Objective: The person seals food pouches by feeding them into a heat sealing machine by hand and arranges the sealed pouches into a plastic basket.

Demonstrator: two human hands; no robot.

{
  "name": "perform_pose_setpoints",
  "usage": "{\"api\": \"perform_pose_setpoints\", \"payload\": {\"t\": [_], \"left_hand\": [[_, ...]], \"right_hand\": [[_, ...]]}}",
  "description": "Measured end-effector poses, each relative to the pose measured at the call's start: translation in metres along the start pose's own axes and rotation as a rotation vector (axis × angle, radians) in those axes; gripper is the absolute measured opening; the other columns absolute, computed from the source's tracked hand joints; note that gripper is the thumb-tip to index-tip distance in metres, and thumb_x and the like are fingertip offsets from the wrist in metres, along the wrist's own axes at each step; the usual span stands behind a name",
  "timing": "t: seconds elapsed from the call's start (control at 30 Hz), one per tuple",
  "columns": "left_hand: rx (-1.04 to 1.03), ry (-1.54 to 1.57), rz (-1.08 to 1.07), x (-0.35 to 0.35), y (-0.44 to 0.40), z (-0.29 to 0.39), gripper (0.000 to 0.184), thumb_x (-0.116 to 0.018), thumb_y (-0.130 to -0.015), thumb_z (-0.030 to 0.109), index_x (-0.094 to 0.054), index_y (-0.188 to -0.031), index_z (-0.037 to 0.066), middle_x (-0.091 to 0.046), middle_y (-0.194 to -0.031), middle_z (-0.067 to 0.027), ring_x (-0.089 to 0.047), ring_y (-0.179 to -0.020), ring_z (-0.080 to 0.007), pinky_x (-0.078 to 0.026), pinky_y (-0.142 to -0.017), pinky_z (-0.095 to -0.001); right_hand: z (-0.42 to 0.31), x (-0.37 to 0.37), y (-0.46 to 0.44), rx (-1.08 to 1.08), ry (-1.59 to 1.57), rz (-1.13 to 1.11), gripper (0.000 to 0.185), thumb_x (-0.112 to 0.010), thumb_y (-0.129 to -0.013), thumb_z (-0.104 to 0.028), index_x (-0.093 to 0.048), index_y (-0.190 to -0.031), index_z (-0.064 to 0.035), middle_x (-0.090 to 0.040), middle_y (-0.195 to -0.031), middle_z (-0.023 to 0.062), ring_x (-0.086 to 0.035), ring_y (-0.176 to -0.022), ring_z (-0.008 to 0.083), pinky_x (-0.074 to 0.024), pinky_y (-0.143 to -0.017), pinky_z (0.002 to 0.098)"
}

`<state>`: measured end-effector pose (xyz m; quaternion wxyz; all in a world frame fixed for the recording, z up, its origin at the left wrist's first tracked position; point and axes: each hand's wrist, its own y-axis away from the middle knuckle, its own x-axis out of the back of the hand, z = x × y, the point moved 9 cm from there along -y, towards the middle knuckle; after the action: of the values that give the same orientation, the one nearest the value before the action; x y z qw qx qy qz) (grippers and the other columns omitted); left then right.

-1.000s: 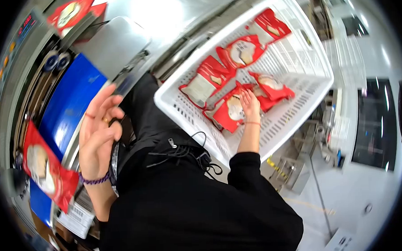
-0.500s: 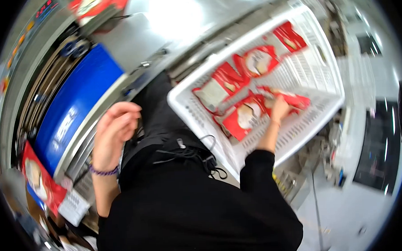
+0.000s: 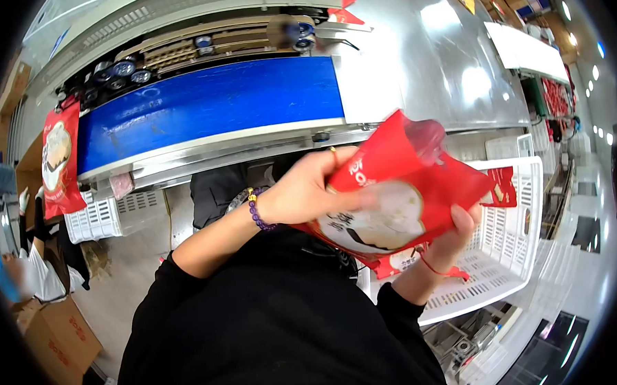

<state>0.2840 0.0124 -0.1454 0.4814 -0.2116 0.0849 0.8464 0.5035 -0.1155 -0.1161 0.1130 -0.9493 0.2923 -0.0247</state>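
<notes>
A red food pouch [image 3: 385, 213] with a white printed panel is held up in front of my body. Its top edge gapes apart, and clear plastic shows in the mouth. My left hand [image 3: 308, 192] grips the pouch's left side, thumb across the front. At the right edge my right hand [image 3: 458, 237] is closed on the same pouch, its fingers partly hidden. Behind and below it is the white plastic basket [image 3: 508, 280], which holds more red pouches [image 3: 502, 187]; the pouch in my hands covers much of its inside.
A blue conveyor belt [image 3: 208, 107] runs ahead of me beside a machine with rollers [image 3: 127, 68]. Another red pouch [image 3: 61, 162] is at the belt's left end. A steel table [image 3: 448, 69] adjoins on the right. A co-worker [image 3: 47, 269] and cardboard boxes [image 3: 64, 341] are at far left.
My right hand has come up out of the basket with a pouch. My left hand, free before, now grips it too. The view has turned toward the conveyor.
</notes>
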Motion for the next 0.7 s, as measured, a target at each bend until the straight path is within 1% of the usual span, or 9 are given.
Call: {"api": "perform_pose_setpoints", "payload": {"t": [0.1,0.17,0.2,0.37,0.43,0.5,0.53,0.57,0.7], "left_hand": [[-0.032,0.153,0.373,0.050,0.017,0.004,0.042,-0.076,-0.083,0.008,-0.059,-0.121,-0.001,-0.067,-0.109,-0.0022,-0.060,-0.097,-0.0066,-0.050,-0.088,-0.0257],[-0.095,0.154,0.444,0.070,0.024,0.010,0.042,-0.075,-0.083,0.005,-0.059,-0.121,-0.001,-0.067,-0.110,-0.0036,-0.061,-0.098,-0.0081,-0.051,-0.088,-0.0264],[-0.150,0.109,0.425,0.073,0.026,0.019,0.042,-0.075,-0.083,0.004,-0.059,-0.121,-0.001,-0.067,-0.112,-0.0043,-0.061,-0.099,-0.0086,-0.051,-0.088,-0.0268],[-0.182,0.054,0.226,0.088,0.016,0.030,0.020,-0.063,-0.093,0.010,-0.066,-0.109,-0.002,-0.065,-0.108,-0.0005,-0.058,-0.095,-0.0071,-0.048,-0.088,-0.0253],[-0.187,-0.169,0.497,0.108,0.001,0.027,0.018,-0.065,-0.093,0.015,-0.070,-0.092,-0.002,-0.064,-0.088,-0.0006,-0.054,-0.083,-0.0071,-0.044,-0.076,-0.0242],[-0.348,-0.786,0.670,0.129,-0.015,0.041,0.021,-0.068,-0.090,0.020,-0.071,-0.087,0.000,-0.058,-0.076,-0.0038,-0.052,-0.072,-0.0126,-0.042,-0.068,-0.0265],[-0.371,-0.714,0.770,0.137,-0.026,0.034,0.022,-0.070,-0.087,0.024,-0.072,-0.084,0.002,-0.051,-0.070,-0.0072,-0.047,-0.064,-0.0178,-0.040,-0.062,-0.0286],[-0.172,-0.637,0.763,0.143,-0.041,0.019,0.024,-0.069,-0.089,0.021,-0.070,-0.090,-0.003,-0.057,-0.074,-0.0047,-0.051,-0.071,-0.0107,-0.042,-0.065,-0.0257],[-0.068,-0.350,0.746,0.161,-0.095,-0.019,0.029,-0.068,-0.090,0.025,-0.070,-0.092,-0.004,-0.065,-0.074,-0.0009,-0.056,-0.070,-0.0062,-0.044,-0.066,-0.0220]], "right_hand": [[0.012,-0.084,-0.020,-0.091,-0.181,-0.083,0.043,-0.058,-0.081,-0.011,-0.056,-0.120,0.0055,-0.063,-0.114,0.0137,-0.060,-0.105,0.0234,-0.0473,-0.094,0.0358],[0.023,-0.125,-0.023,-0.139,0.060,-0.245,0.028,-0.071,-0.077,0.002,-0.065,-0.105,0.0020,-0.066,-0.100,0.0063,-0.061,-0.091,0.0133,-0.0486,-0.082,0.0276],[0.037,-0.133,-0.024,-0.183,0.047,-0.263,0.028,-0.078,-0.080,-0.010,-0.065,-0.103,0.0018,-0.067,-0.096,0.0035,-0.061,-0.089,0.0118,-0.0486,-0.080,0.0270],[0.057,-0.126,-0.044,-0.184,-0.124,-0.136,0.019,-0.070,-0.088,-0.007,-0.066,-0.104,0.0025,-0.068,-0.094,0.0037,-0.060,-0.087,0.0101,-0.0476,-0.079,0.0257],[0.068,-0.112,-0.057,-0.182,-0.175,-0.095,0.018,-0.067,-0.090,-0.007,-0.067,-0.105,0.0027,-0.068,-0.093,0.0037,-0.059,-0.086,0.0094,-0.0471,-0.078,0.0254],[0.091,-0.081,-0.080,-0.246,-0.072,0.003,0.021,-0.063,-0.094,-0.012,-0.065,-0.109,0.0029,-0.066,-0.106,0.0043,-0.058,-0.094,0.0101,-0.0459,-0.085,0.0260],[0.088,-0.075,-0.094,-0.168,0.128,-0.020,0.023,-0.062,-0.096,-0.017,-0.067,-0.104,0.0036,-0.067,-0.096,0.0017,-0.056,-0.083,0.0065,-0.0435,-0.073,0.0209],[0.096,-0.066,-0.106,-0.172,0.263,-0.017,0.024,-0.063,-0.096,-0.020,-0.069,-0.098,0.0036,-0.066,-0.087,-0.0007,-0.051,-0.072,0.0035,-0.0373,-0.062,0.0179],[0.111,-0.057,-0.146,-0.142,0.219,0.059,0.025,-0.064,-0.095,-0.021,-0.070,-0.097,0.0028,-0.066,-0.084,-0.0006,-0.049,-0.067,0.0028,-0.0359,-0.057,0.0183]]}}
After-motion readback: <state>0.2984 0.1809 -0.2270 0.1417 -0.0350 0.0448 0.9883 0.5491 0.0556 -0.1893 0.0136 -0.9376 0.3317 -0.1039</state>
